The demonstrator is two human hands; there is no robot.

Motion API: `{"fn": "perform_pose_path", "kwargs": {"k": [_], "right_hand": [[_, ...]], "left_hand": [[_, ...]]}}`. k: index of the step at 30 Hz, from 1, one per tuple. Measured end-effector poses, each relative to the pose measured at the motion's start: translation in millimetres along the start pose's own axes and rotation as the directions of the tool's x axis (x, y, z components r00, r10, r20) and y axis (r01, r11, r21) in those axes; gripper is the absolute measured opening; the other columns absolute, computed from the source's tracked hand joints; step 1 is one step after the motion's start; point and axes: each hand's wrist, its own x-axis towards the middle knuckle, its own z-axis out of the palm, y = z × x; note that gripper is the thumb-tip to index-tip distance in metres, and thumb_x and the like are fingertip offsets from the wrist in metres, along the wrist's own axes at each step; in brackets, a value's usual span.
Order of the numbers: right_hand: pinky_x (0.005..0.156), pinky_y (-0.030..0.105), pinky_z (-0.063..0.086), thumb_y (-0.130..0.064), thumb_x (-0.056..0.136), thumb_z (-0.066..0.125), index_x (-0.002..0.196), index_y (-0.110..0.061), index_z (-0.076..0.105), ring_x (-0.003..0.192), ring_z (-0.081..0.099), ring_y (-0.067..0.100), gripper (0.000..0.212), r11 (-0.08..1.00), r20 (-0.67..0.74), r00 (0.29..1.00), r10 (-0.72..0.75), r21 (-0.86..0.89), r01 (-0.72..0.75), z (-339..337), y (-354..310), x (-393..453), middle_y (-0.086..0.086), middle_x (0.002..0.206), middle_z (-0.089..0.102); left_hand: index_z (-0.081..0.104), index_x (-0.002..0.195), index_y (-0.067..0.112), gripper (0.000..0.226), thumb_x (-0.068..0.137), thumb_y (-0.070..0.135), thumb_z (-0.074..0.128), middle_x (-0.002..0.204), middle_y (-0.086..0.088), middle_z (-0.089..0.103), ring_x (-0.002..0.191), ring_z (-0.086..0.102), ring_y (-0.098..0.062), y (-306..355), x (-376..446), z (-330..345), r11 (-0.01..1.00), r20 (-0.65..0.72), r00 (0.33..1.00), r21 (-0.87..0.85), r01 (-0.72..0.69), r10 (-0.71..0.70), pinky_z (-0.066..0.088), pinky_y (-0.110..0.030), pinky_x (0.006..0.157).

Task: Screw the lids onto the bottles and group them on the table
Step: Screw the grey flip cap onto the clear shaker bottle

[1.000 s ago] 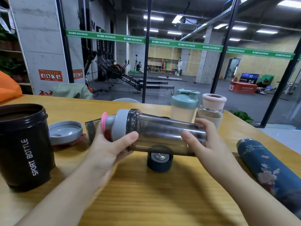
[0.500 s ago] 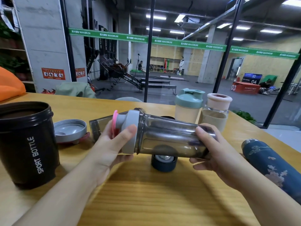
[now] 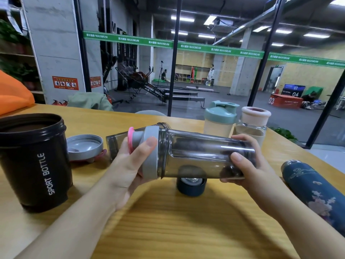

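I hold a clear smoky shaker bottle (image 3: pixel 197 156) sideways above the wooden table (image 3: pixel 168 221). My left hand (image 3: pixel 128 165) grips its grey lid with the pink cap (image 3: pixel 149 156). My right hand (image 3: pixel 248 165) wraps the bottle's base. Under it a dark round cap (image 3: pixel 191 186) lies on the table. A black open "SPORT BOTTLE" cup (image 3: pixel 33 161) stands at the left. Beside it a grey lid (image 3: pixel 85 148) lies upside down. Another clear bottle (image 3: pixel 115 144) lies behind my left hand. A dark blue flowered flask (image 3: pixel 315 191) lies open at the right.
A green-lidded shaker (image 3: pixel 220 118) and a pink-lidded glass bottle (image 3: pixel 253 122) stand together at the table's far edge, in front of a glass wall. An orange bag (image 3: pixel 13 94) sits at the far left.
My left hand has shifted its fingers around the grey lid, and my right hand has slid further round the bottle's base. The bottle stays sideways.
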Motion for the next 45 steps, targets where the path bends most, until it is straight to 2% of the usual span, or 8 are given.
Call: {"fn": "perform_pose_path", "kwargs": {"k": [3, 7, 10, 13, 23, 29, 41, 45], "right_hand": [[0.061, 0.033, 0.058, -0.061, 0.036, 0.083, 0.102, -0.048, 0.055, 0.068, 0.069, 0.027, 0.073, 1.0, 0.02, 1.0, -0.023, -0.005, 0.024, -4.2, 0.9, 0.3, -0.004, 0.082, 0.071], [0.058, 0.03, 0.056, -0.047, 0.052, 0.07, 0.099, -0.048, 0.056, 0.063, 0.067, 0.024, 0.049, 0.998, -0.024, 0.998, -0.058, 0.015, 0.058, -1.7, 0.6, 1.3, -0.001, 0.083, 0.067], [0.055, 0.028, 0.055, -0.047, 0.052, 0.067, 0.101, -0.044, 0.054, 0.059, 0.066, 0.022, 0.051, 0.998, -0.054, 0.996, -0.068, 0.009, 0.068, 1.5, 2.2, 0.6, 0.002, 0.083, 0.065], [0.055, 0.028, 0.055, -0.047, 0.052, 0.067, 0.104, -0.042, 0.054, 0.058, 0.066, 0.023, 0.054, 0.997, -0.052, 0.996, -0.071, 0.003, 0.072, 2.8, 2.9, 0.2, 0.006, 0.087, 0.063], [0.075, 0.035, 0.058, -0.053, 0.057, 0.064, 0.106, -0.053, 0.048, 0.088, 0.066, 0.013, 0.052, 0.977, 0.027, 0.991, -0.134, -0.167, 0.136, -4.8, 0.0, -2.3, -0.003, 0.109, 0.059], [0.059, 0.028, 0.055, -0.044, 0.058, 0.068, 0.107, -0.043, 0.05, 0.064, 0.067, 0.022, 0.052, 0.996, -0.001, 0.998, -0.065, -0.063, 0.064, -1.2, -1.5, 0.5, 0.004, 0.092, 0.061], [0.044, 0.031, 0.045, -0.06, 0.055, 0.062, 0.116, -0.034, 0.046, 0.05, 0.056, 0.025, 0.068, 0.992, -0.026, 0.994, 0.11, -0.062, -0.112, 0.7, -1.8, 4.4, 0.016, 0.082, 0.059], [0.039, 0.028, 0.039, -0.054, 0.07, 0.055, 0.111, -0.033, 0.049, 0.047, 0.053, 0.023, 0.047, 0.984, -0.036, 0.985, 0.171, -0.045, -0.172, 1.7, -2.4, 4.6, 0.014, 0.091, 0.059]], "left_hand": [[0.058, 0.121, 0.03, 0.104, 0.026, 0.064, 0.085, 0.105, -0.002, 0.072, 0.084, 0.068, -0.019, 0.3, 0.0, 0.9, 1.0, 0.055, 0.998, 0.001, 0.02, -0.02, 0.057, -0.043, 0.069], [0.057, 0.122, 0.033, 0.102, 0.029, 0.06, 0.086, 0.105, -0.001, 0.071, 0.083, 0.068, -0.016, 2.3, 0.4, 2.1, 1.0, 0.035, 0.999, 0.011, 0.011, -0.011, 0.056, -0.041, 0.07], [0.053, 0.126, 0.033, 0.09, 0.042, 0.051, 0.078, 0.103, 0.0, 0.072, 0.081, 0.068, -0.013, 0.2, 0.7, 2.1, 1.0, 0.01, 1.0, 0.006, 0.002, -0.002, 0.057, -0.041, 0.07], [0.041, 0.139, 0.033, 0.107, 0.041, 0.052, 0.079, 0.105, 0.001, 0.072, 0.084, 0.068, -0.014, 0.4, 0.9, 0.9, 1.0, -0.002, 1.0, 0.006, 0.029, -0.029, 0.056, -0.04, 0.068], [0.058, 0.121, 0.027, 0.082, 0.045, 0.053, 0.074, 0.093, -0.003, 0.071, 0.07, 0.067, -0.016, -1.4, -0.5, 0.4, 0.997, -0.002, 0.997, -0.022, 0.08, -0.08, 0.055, -0.039, 0.062], [0.051, 0.13, 0.027, 0.112, 0.028, 0.058, 0.087, 0.109, -0.005, 0.068, 0.086, 0.066, -0.016, 0.4, -1.3, -1.1, 1.0, 0.029, 1.0, 0.019, 0.0, 0.0, 0.055, -0.035, 0.062], [0.057, 0.119, 0.039, 0.099, 0.027, 0.059, 0.088, 0.111, -0.003, 0.068, 0.091, 0.066, -0.02, -1.5, -2.8, -4.0, 0.997, 0.076, 0.997, 0.071, -0.009, 0.003, 0.055, -0.042, 0.069], [0.049, 0.128, 0.041, 0.112, 0.025, 0.061, 0.087, 0.117, -0.003, 0.066, 0.1, 0.064, -0.023, -4.1, -2.5, -2.4, 0.996, 0.043, 0.999, 0.088, 0.007, -0.011, 0.053, -0.049, 0.081]]}}
